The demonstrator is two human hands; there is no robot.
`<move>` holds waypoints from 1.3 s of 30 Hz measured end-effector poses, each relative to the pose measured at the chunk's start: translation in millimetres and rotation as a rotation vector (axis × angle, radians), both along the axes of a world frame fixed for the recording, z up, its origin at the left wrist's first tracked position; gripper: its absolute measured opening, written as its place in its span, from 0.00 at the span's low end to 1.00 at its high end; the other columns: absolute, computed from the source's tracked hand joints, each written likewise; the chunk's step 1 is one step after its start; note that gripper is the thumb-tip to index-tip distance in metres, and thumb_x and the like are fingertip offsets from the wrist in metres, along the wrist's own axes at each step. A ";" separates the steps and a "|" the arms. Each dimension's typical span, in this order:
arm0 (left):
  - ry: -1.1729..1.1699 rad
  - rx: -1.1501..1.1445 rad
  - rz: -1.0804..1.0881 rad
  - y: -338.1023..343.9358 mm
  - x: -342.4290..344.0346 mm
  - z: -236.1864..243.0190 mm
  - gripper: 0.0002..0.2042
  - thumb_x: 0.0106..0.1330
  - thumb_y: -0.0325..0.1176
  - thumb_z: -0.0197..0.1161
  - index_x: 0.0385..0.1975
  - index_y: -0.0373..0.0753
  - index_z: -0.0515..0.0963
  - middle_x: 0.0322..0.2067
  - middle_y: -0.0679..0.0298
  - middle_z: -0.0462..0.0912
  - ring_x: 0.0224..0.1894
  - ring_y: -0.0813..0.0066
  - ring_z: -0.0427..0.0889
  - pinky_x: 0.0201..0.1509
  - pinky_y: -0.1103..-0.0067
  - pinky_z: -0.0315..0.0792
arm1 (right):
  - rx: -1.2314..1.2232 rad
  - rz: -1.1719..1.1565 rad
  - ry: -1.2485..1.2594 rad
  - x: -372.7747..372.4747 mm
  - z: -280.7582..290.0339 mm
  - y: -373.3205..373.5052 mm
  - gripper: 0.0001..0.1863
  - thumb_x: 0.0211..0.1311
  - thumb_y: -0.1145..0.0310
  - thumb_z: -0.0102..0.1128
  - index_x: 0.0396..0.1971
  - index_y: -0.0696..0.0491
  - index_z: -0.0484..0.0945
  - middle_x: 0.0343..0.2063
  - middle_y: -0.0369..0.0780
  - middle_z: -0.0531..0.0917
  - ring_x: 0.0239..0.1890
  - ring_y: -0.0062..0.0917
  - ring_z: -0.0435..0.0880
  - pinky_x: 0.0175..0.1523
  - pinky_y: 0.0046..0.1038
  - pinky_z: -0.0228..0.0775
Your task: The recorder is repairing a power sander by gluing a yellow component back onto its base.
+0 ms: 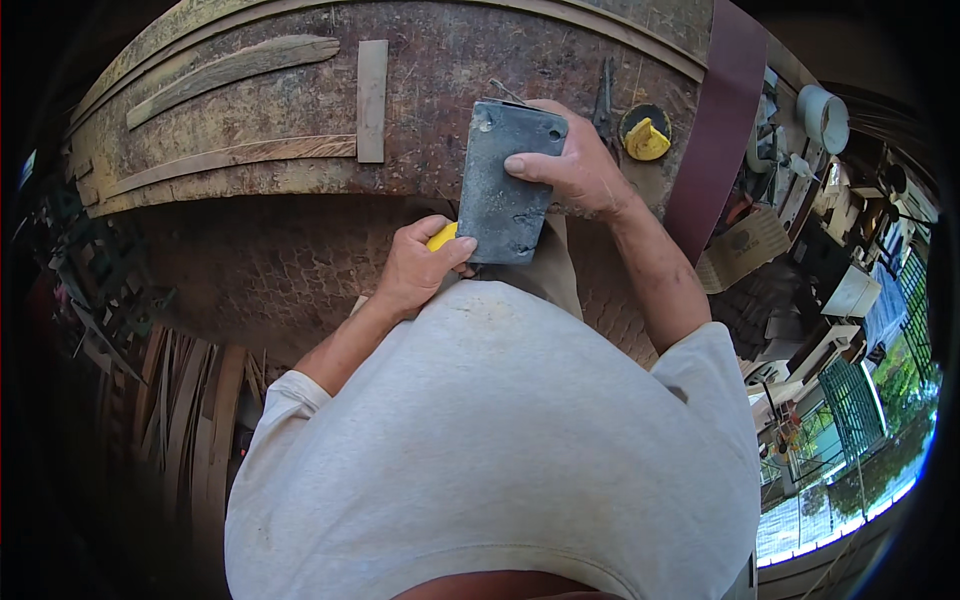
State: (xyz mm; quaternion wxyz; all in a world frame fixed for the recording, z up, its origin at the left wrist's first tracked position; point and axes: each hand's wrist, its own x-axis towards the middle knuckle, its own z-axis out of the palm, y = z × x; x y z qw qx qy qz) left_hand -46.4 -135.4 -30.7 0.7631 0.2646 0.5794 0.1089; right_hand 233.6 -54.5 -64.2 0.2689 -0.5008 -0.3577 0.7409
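Slab (508,190), dark grey and scuffed, front and centre, held at the near edge of the workbench (430,80) and just beyond the pale shirt (490,430)! Right hand (582,168) has its upper right side, thumb flat across the face, fingers wrapped behind. Left hand (418,262) is at the lower left corner, fingers curled closed around a yellow piece (442,236), thumb reaching the slab's edge.

How far along? Judging by this view, mid-handling: both grips are made, the slab is in hand, and nothing marks the work as finished; what remains can't be read from here.

Outward now: a dark round dish (656,112) with a yellow lump (646,142) in it, right of the slab; a short wooden board (372,100) and two curved strips (235,75) lie to the left (none touched by either hand). Past them, a maroon band (712,140) crosses the bench's right end.

Hard to make out: the slab's far face, the right fingertips, most of the yellow piece, whatever the thin bit at the slab's top edge is, and whether slab meets bench. The rim of the view falls into black.
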 end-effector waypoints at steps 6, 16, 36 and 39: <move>-0.044 0.056 -0.060 6.7 23.2 -8.5 0.10 0.73 0.33 0.72 0.39 0.31 0.83 0.33 0.65 0.85 0.34 0.79 0.85 0.41 0.77 0.83 | -0.016 0.051 -0.012 26.8 -2.0 16.6 0.41 0.55 0.60 0.82 0.68 0.59 0.76 0.53 0.38 0.86 0.55 0.23 0.84 0.64 0.30 0.76; -0.184 -0.020 -0.280 30.7 46.6 -15.3 0.13 0.73 0.39 0.75 0.40 0.34 0.85 0.30 0.67 0.84 0.31 0.80 0.82 0.38 0.77 0.79 | 0.107 0.275 -0.068 12.6 9.6 58.7 0.45 0.52 0.59 0.81 0.71 0.55 0.74 0.56 0.39 0.85 0.57 0.25 0.82 0.67 0.30 0.73; -0.095 0.289 -0.252 150.5 -36.2 1.8 0.01 0.75 0.25 0.61 0.41 0.35 0.78 0.38 0.61 0.86 0.40 0.76 0.89 0.38 0.76 0.84 | 0.217 -0.016 -0.398 -27.8 41.8 5.5 0.50 0.62 0.56 0.75 0.83 0.51 0.62 0.70 0.50 0.78 0.70 0.36 0.77 0.77 0.35 0.65; -0.114 0.306 -0.298 157.3 -34.2 -0.1 0.01 0.75 0.25 0.62 0.41 0.36 0.77 0.39 0.61 0.86 0.43 0.76 0.89 0.41 0.77 0.85 | 0.173 -0.006 -0.419 -31.4 37.4 0.8 0.49 0.63 0.55 0.73 0.82 0.52 0.62 0.72 0.51 0.76 0.72 0.38 0.76 0.77 0.36 0.65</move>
